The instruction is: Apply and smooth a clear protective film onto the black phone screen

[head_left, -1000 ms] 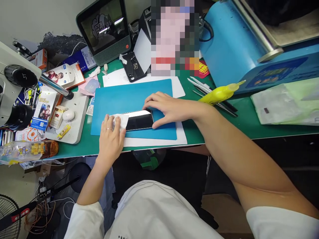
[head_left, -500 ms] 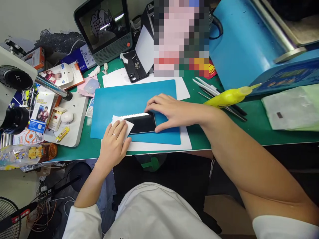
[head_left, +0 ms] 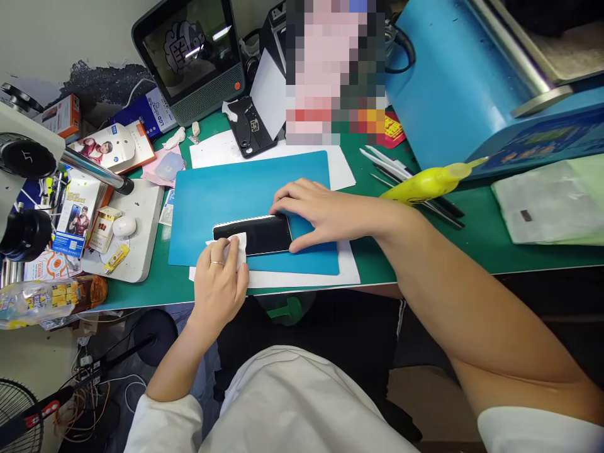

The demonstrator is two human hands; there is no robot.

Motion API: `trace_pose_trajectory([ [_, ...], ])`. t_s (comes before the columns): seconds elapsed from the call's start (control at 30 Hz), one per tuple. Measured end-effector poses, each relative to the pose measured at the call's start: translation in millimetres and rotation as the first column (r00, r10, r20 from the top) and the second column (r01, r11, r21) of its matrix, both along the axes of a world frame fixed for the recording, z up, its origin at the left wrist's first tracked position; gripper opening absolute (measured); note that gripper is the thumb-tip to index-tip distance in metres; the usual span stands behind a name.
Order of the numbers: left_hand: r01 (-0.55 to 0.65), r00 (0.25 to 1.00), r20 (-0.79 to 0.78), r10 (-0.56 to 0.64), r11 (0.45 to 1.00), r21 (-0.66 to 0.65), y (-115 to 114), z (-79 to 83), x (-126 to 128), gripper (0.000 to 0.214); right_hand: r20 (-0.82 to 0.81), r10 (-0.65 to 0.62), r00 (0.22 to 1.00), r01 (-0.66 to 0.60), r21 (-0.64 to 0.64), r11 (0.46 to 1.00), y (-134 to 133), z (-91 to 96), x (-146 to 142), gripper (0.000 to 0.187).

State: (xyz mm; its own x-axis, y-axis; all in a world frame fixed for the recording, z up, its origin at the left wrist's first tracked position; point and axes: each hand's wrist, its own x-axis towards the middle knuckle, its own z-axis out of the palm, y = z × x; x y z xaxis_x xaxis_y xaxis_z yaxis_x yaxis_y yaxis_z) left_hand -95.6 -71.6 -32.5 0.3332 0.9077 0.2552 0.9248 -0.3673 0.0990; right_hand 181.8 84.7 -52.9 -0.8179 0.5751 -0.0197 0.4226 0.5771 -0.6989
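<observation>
Phone (head_left: 262,236) (whole handset or bare screen, cannot tell) is lying dark face up, lengthwise left to right, on the near part of the blue mat (head_left: 226,185). White wipe (head_left: 241,245) is covering part of its near edge, toward the left end. Your left hand (head_left: 221,274) is holding that wipe, fingers close together and pressing; their undersides are staying hidden. Your right hand (head_left: 311,211) is bracing the phone's right end, thumb and fingers spanning it widely, gripping near and far edges.

Judgement: you are wiping the glass or its border. For a good result, you are wanting light, even pressure, a flat wipe under the fingertips, strokes following the edge, and the right hand touching edges only.

Outward: a white sheet (head_left: 350,270) is showing beneath the mat; farther right, a yellow bottle (head_left: 425,184) is lying near thin tools (head_left: 387,165) on the green bench (head_left: 372,264).
</observation>
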Motion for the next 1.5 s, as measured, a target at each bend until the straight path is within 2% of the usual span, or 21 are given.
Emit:
trace_pose_trajectory([
  [0.23,-0.031,0.999,-0.025,0.031,0.999,-0.005,14.2,-10.3,3.0,0.048,-0.035,0.011,0.999,-0.009,0.045,0.999,0.8,-4.7,0.8,0.079],
  [0.33,-0.029,0.999,-0.026,0.029,0.999,-0.018,12.6,-11.7,3.0,0.05,-0.036,0.007,0.999,-0.006,0.051,0.999,1.2,-5.5,0.8,0.078],
  [0.43,-0.043,0.998,-0.045,0.042,0.999,-0.002,11.5,-9.5,2.6,0.05,-0.039,0.011,0.999,-0.009,0.054,0.999,1.4,-4.8,0.6,0.077],
  [0.63,-0.048,0.994,-0.095,0.044,0.998,-0.042,29.3,0.3,7.4,0.049,-0.003,0.004,1.0,-0.004,0.02,1.0,-0.2,-0.1,-0.7,0.082],
  [0.9,-0.037,0.998,-0.043,0.038,0.999,0.013,2.3,-5.3,5.2,0.05,0.017,0.0,1.0,0.0,-0.006,1.0,-0.6,4.3,-2.5,0.083],
  [1.1,-0.097,0.991,-0.098,0.095,0.995,-0.016,19.9,-2.0,1.9,0.052,0.017,-0.002,1.0,0.002,-0.019,1.0,-0.6,3.5,-1.3,0.082],
  [1.33,-0.141,0.987,-0.078,0.137,0.989,-0.049,5.5,1.4,-3.5,0.053,-0.009,-0.001,1.0,0.001,-0.015,1.0,0.8,-0.4,-1.0,0.079],
  [1.5,-0.149,0.985,-0.089,0.145,0.988,-0.031,17.6,-0.4,-3.1,0.054,-0.026,0.013,1.0,-0.013,0.003,1.0,1.2,-0.6,-1.4,0.082],
])
